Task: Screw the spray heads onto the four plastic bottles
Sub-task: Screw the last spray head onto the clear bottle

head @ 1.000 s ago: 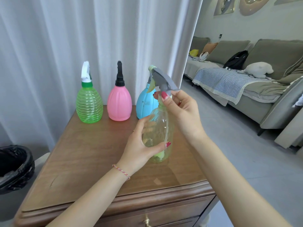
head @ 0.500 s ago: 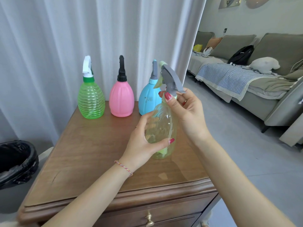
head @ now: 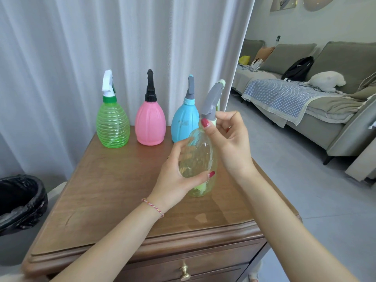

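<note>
A clear yellowish bottle (head: 200,159) stands on the wooden cabinet top (head: 114,192). My left hand (head: 177,174) wraps around its body. My right hand (head: 230,139) pinches the collar under its grey spray head (head: 211,99), which sits on the neck with its nozzle pointing up and away. Behind stand three bottles in a row, each with a spray head on: a green ribbed one (head: 113,123) with a white head, a pink one (head: 150,124) with a black head, and a blue one (head: 184,124) with a grey head.
White curtains (head: 101,47) hang right behind the cabinet. A black-lined bin (head: 20,200) sits on the floor at the left. A grey sofa (head: 325,94) with a blue blanket and a backpack fills the right. A drawer knob (head: 184,273) shows on the cabinet front.
The grey spray head has turned on the bottle neck, its nozzle swinging from pointing left to pointing up and away. My right fingers shifted around the collar. The view has tilted a little.
</note>
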